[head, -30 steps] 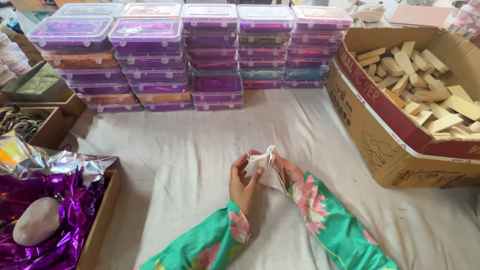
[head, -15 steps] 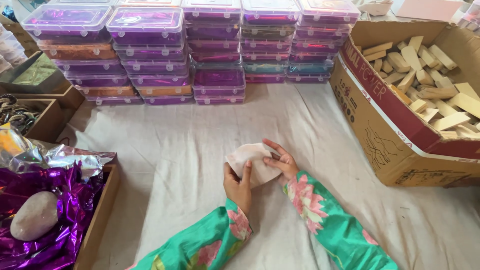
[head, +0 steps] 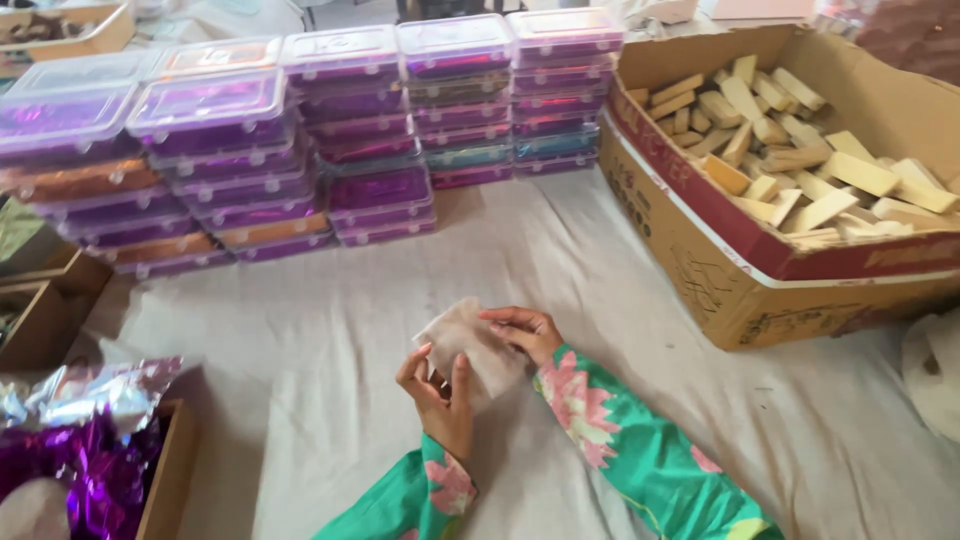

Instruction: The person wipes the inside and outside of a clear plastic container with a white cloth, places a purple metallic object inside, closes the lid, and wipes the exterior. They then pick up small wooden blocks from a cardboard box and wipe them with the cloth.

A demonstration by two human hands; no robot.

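I watch through the head camera as both hands meet over a white cloth-covered surface [head: 300,330], holding a small pale sheet of paper [head: 470,345] between them. The left hand [head: 440,395] has its fingers curled and pinched on the sheet's near edge, thumb up against its face. The right hand [head: 525,330] has its fingers together and closed on the sheet's far right edge. The sheet sits flat and slightly tilted, just above the cloth.

To the right of the sheet, well apart, stands a large open cardboard box [head: 720,270] filled with loose pale wooden blocks [head: 790,140]. Beyond the sheet, stacks of clear-lidded plastic containers [head: 380,190] with purple foil inside line the back. To the sheet's left, near the bottom corner, a wooden crate [head: 165,480] holds crumpled purple and silver foil [head: 85,440]. Both sleeves are green with pink flowers.
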